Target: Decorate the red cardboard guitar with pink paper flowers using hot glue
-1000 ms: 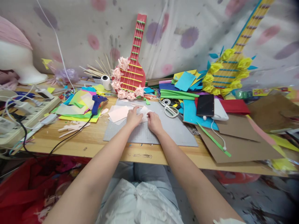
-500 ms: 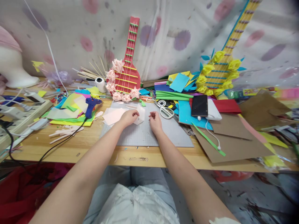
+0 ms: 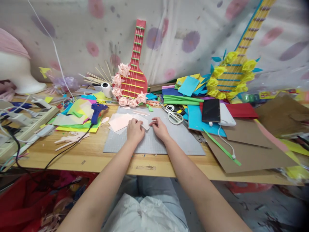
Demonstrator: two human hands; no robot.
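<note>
My left hand [image 3: 135, 130] is over the grey cutting mat [image 3: 173, 141], its fingers curled down on a small pale piece of paper [image 3: 145, 123]. Part of that piece is hidden under the fingers. Just right of the paper, my right hand [image 3: 159, 128] holds nothing I can see; its fingers are bent, with thumb and forefinger apart. Pale pink paper sheets [image 3: 120, 121] lie on the mat to the left of my left hand. A narrow pink paper strip [image 3: 141, 112] rests beyond both hands.
A red paper guitar [image 3: 134, 80] with pink flowers stands behind the mat. Scissors [image 3: 175, 118] lie at its right edge, near a phone [image 3: 210, 110] and cardboard [image 3: 243, 154]. To the left are a blue glue gun [image 3: 96, 112] and a power strip [image 3: 45, 117].
My left hand has turned over and lowered the pale paper toward the mat. My right hand has its fingers reaching closer to the paper. The view has shifted slightly.
</note>
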